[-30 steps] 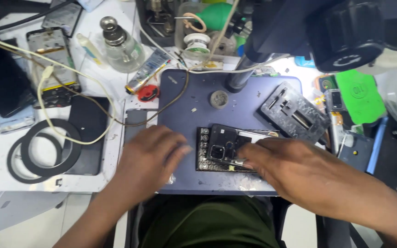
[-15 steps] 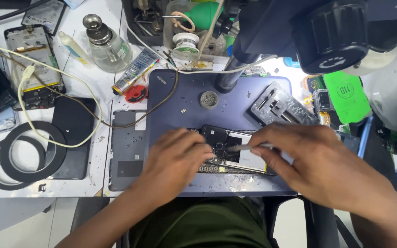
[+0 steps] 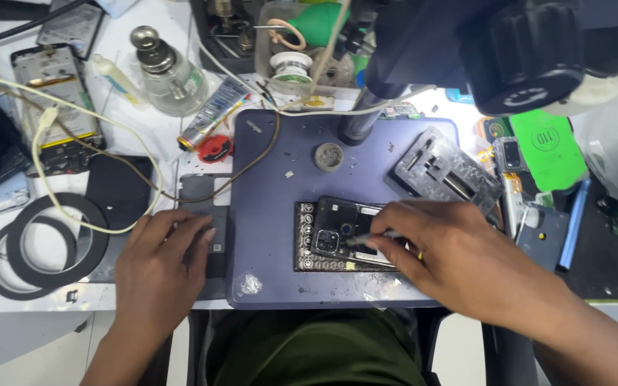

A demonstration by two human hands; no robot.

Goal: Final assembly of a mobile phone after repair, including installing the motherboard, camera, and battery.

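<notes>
An opened black phone (image 3: 343,227) with its camera block exposed lies on a black perforated holder (image 3: 305,251) on the blue-grey work mat (image 3: 273,179). My right hand (image 3: 459,257) grips a thin metal tool (image 3: 360,241) whose tip rests on the phone's inside, next to the camera block. To the left, my left hand (image 3: 160,266) lies flat with fingers apart on a dark grey phone cover (image 3: 196,191) at the mat's left edge, holding nothing.
A microscope head (image 3: 516,50) overhangs the top right, its post (image 3: 359,121) standing on the mat. A metal fixture (image 3: 441,168), glass bottle (image 3: 169,71), tube (image 3: 212,111), red cap (image 3: 214,149), tape rolls (image 3: 44,246), stripped phone (image 3: 55,107), white cable (image 3: 44,164) and green pad (image 3: 548,146) surround it.
My left hand has left the phone and moved left onto the grey cover. My right hand stays at the phone with the tool. The view has shifted slightly.
</notes>
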